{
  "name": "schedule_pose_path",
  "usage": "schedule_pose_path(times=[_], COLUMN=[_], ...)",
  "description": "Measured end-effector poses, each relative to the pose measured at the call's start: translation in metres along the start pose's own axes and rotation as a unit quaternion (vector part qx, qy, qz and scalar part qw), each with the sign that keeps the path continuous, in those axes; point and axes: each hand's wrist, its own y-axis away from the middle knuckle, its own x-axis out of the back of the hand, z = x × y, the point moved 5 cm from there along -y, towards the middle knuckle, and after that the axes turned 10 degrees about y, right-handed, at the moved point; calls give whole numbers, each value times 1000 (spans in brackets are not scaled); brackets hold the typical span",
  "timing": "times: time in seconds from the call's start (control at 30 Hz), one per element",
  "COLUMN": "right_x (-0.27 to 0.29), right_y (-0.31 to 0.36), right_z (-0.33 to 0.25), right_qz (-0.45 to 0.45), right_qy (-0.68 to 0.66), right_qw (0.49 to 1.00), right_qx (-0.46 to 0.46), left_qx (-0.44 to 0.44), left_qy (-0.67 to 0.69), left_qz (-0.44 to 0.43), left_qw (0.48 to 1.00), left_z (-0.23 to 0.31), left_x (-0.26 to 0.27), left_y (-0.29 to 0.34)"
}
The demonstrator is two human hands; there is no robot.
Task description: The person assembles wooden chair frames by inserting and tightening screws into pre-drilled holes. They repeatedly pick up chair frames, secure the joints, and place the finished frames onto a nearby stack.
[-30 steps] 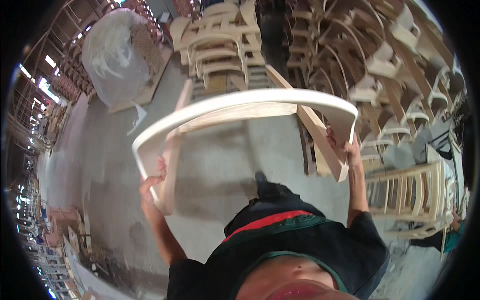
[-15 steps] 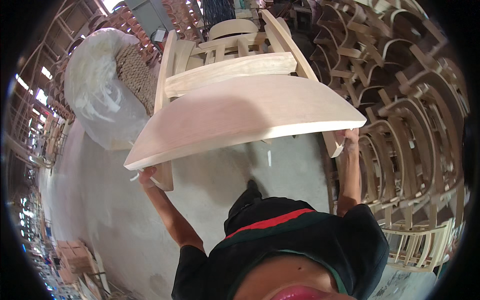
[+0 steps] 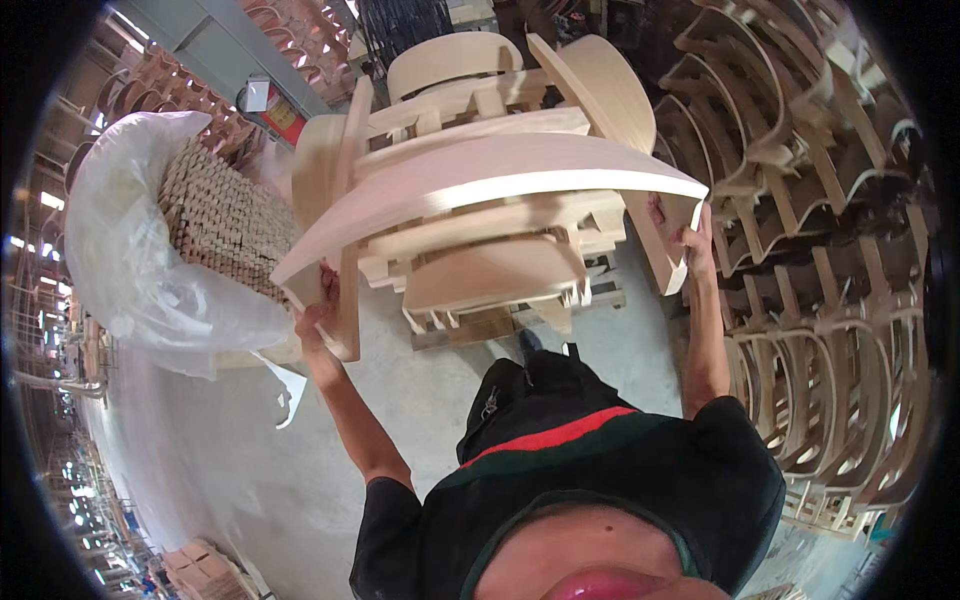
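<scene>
Between my two hands is a pale, unfinished wooden furniture frame with a broad curved panel (image 3: 490,165) across its near end. Its side rails run away from me. My left hand (image 3: 318,315) grips the frame near the panel's left end, fingers wrapped round the wood. At the right end, my right hand (image 3: 697,240) is closed on it in the same way. Below and beyond it, similar pale wooden furniture parts (image 3: 490,270) are stacked on a low pallet (image 3: 470,328). The held frame overlaps this stack in view, and I cannot tell whether they touch.
To the left stands a bundle of small wooden pieces (image 3: 215,210) partly wrapped in clear plastic (image 3: 120,240). Curved wooden frames (image 3: 800,330) are piled high on the right. A grey column (image 3: 225,50) rises at the back left. Concrete floor (image 3: 270,460) lies around my feet.
I have moved forward with the frame, and its panel has tilted to show less of its face. The stack and pallet now show beneath it. The plastic-wrapped bundle has shifted left in view.
</scene>
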Motion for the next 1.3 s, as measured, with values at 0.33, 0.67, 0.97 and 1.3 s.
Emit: schedule_pose_path(times=[0.33, 0.67, 0.97, 1.3], right_x=[-11, -20, -41, -45], right_y=[-111, -75, -38, -15], right_z=[105, 166, 195, 193], right_qz=[46, -31, 21, 55], right_qy=[65, 248, 175, 231], right_qw=[993, 965, 968, 962], right_qx=[-88, -79, -178, -137], left_qx=[84, 64, 65, 31], left_qy=[9, -211, -314, -348], left_qz=[-64, -111, -142, -140], left_qw=[994, 969, 936, 926], left_z=[-125, -178, -191, -175], left_x=[89, 97, 122, 141], left_y=[-158, -127, -114, -87])
